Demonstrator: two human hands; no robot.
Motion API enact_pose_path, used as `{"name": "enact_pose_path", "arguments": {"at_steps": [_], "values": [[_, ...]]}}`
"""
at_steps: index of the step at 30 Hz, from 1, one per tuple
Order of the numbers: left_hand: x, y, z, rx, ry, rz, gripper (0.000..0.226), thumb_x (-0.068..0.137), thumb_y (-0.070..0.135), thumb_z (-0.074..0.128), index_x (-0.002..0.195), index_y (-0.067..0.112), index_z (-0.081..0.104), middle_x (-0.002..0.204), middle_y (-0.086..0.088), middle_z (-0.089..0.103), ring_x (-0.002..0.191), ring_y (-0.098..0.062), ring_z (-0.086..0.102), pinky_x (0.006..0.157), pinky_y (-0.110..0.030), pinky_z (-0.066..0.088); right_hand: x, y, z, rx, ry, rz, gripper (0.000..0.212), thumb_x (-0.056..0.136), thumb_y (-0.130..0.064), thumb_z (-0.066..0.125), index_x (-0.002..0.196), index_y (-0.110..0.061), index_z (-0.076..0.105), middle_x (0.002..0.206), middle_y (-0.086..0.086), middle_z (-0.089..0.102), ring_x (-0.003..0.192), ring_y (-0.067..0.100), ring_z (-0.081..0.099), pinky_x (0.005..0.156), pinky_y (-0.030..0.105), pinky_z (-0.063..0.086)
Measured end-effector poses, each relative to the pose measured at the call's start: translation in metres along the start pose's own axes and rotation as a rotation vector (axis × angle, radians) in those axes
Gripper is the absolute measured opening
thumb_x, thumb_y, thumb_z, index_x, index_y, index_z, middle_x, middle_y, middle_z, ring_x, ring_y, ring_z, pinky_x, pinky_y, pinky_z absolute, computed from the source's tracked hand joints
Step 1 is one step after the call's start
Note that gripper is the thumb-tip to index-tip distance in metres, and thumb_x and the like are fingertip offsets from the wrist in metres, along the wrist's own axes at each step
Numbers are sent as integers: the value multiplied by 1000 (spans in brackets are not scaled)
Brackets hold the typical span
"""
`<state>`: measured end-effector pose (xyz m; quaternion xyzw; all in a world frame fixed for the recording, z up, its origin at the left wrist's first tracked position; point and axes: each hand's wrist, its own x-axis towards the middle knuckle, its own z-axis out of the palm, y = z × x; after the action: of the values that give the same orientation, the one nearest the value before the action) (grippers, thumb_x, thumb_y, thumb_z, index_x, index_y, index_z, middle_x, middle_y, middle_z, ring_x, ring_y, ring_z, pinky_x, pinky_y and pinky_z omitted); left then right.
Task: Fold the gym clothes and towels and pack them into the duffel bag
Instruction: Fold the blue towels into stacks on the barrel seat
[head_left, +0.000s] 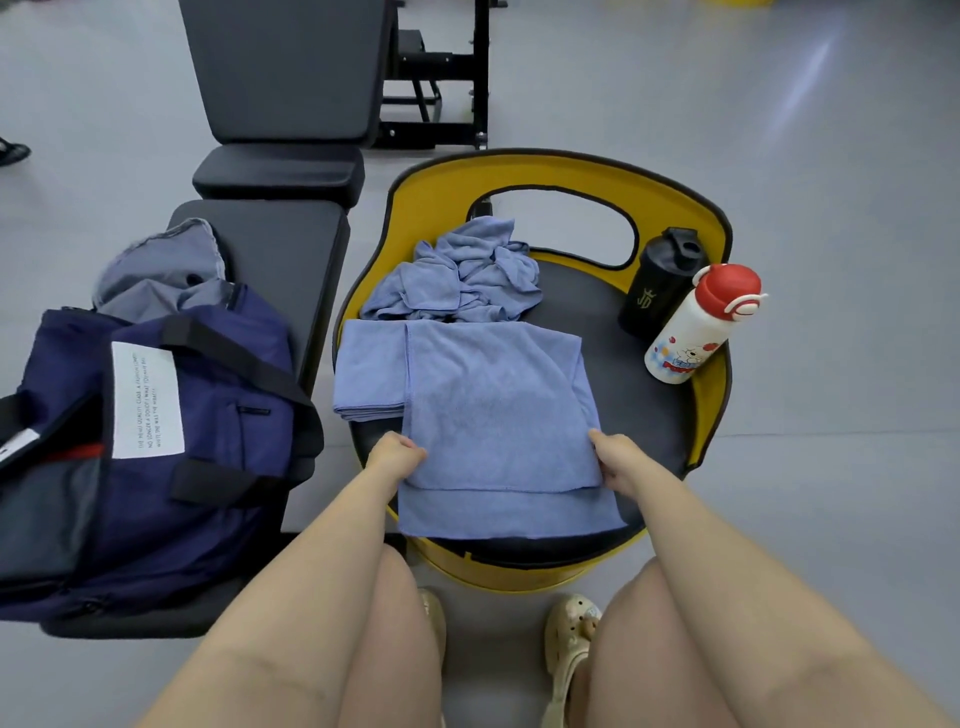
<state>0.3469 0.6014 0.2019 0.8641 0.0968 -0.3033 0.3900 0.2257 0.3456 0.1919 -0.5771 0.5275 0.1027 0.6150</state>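
Fingers of both hands curl around the near side edges of a blue towel (498, 410): the left hand (396, 457) pinches its left edge, the right hand (615, 461) its right edge, each with the cloth caught between thumb and fingers. This towel lies spread over the dark seat of a yellow chair (719, 374), folded so that an upper layer stops short of the near hem and a lower layer hangs slightly over the seat's near rim. Just left of it, partly tucked under its left side, sits a folded towel (366, 369) of the same blue. Beyond both, at the far side of the seat, a crumpled towel (462, 275) lies in a heap.

On the right part of the seat stand a black bottle (660, 280) and, just beside it and leaning nearer, a white bottle (696, 327) with a red cap and a cartoon print. To the left, on a black padded bench (291, 244), rests a navy duffel bag (218, 415) with a white text label and black straps; grey clothing (161, 270) shows at its far open end. Bare knees and pale clogs (569, 639) are at the near edge, on a grey floor (831, 156).
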Motion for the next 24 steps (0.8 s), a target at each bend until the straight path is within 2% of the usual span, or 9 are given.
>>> {"name": "enact_pose_path", "arguments": {"at_steps": [3,6,8,11,13,17,19,21,24], "values": [[0,-1,-3,-75,-19,-24,23,86,7,61,77,12,40,92,-8,48,93,-26,48,86,-39,46,-3,-1,-1,122,-45,21,43,101,-25,45,134,2,42,129,11,52,118,32,53,89,45,51],[3,-6,-7,-167,-80,-25,10,86,2,63,91,5,55,106,-16,59,103,-33,57,92,-49,50,-6,-2,-5,147,-30,18,38,97,-15,54,129,3,46,125,13,54,115,34,56,78,43,52],[1,-8,-10,-217,-82,-34,6,87,2,63,86,5,58,112,-17,61,107,-34,58,92,-52,50,-7,-2,-8,156,15,24,41,92,-8,61,128,3,46,130,17,53,113,35,56,74,43,53],[-3,-11,-16,-270,-74,-33,15,89,2,62,75,8,58,116,-22,61,108,-37,59,91,-51,50,-12,-3,-12,186,65,22,44,86,-1,66,125,5,46,129,19,54,112,36,58,74,45,53],[-9,-11,-20,-304,-68,-23,17,90,-1,59,75,7,57,113,-23,62,107,-36,59,90,-48,51,-19,-4,-15,215,56,21,46,84,1,68,124,6,47,124,16,57,111,35,59,74,45,53],[-25,-2,-27,-382,-62,13,18,91,-4,55,77,6,54,92,-14,59,113,-37,57,87,-42,50,-36,-11,-22,266,42,-1,44,83,1,69,123,2,49,125,16,58,111,33,60,79,43,54],[-31,0,-30,-429,-49,24,11,91,-5,55,82,2,55,103,-18,58,113,-37,56,85,-41,50,-43,-14,-26,268,78,-37,36,83,1,70,115,0,55,122,16,60,108,31,61,78,40,54],[-39,1,-31,-479,-41,16,4,92,-5,54,93,-1,56,115,-24,58,110,-36,57,82,-39,49,-52,-15,-30,225,121,-81,21,81,1,72,98,-2,60,115,15,61,103,29,61,76,38,53],[-44,-5,-26,-460,8,1,15,91,-4,56,106,-2,56,121,-23,58,111,-36,58,78,-38,51,-65,-12,-40,156,154,-137,18,80,1,73,79,-7,57,104,14,59,95,27,60,78,36,53]]}}
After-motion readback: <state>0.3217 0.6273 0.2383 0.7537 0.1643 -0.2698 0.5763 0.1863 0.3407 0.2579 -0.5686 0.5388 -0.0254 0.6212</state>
